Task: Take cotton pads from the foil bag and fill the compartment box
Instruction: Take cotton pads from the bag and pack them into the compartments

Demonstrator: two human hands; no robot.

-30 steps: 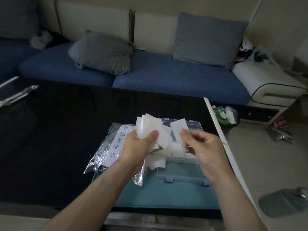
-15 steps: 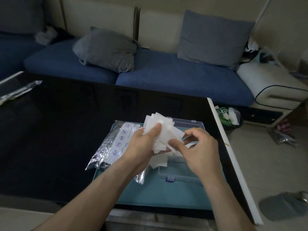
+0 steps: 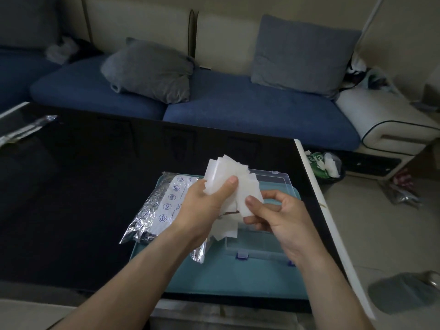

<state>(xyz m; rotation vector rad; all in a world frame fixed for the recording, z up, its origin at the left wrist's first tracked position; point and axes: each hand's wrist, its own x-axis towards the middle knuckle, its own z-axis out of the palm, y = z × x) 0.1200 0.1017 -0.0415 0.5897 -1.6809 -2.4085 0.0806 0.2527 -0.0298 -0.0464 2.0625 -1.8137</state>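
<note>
both hands are working over the clear compartment box (image 3: 258,248). my left hand (image 3: 204,206) is gripping a fanned stack of white cotton pads (image 3: 223,172), thumb pressing on the front of the stack and fingers curling behind it. my right hand (image 3: 278,215) is pinching the lower right edge of that same stack between thumb and forefinger, the other fingers curling loosely underneath. a few more pads are hanging below the left hand, over the box, and i cannot tell whether they are lying in a compartment or dangling from the stack. the box is sitting open on a teal tray (image 3: 221,277), its lid (image 3: 273,179) lying back on the far side. the foil bag (image 3: 159,208) is lying just left of the box, half on the tray and half on the black bench (image 3: 71,186), partly under my left wrist. beyond the bench a blue sofa (image 3: 238,110) with two grey cushions is filling the background
</note>
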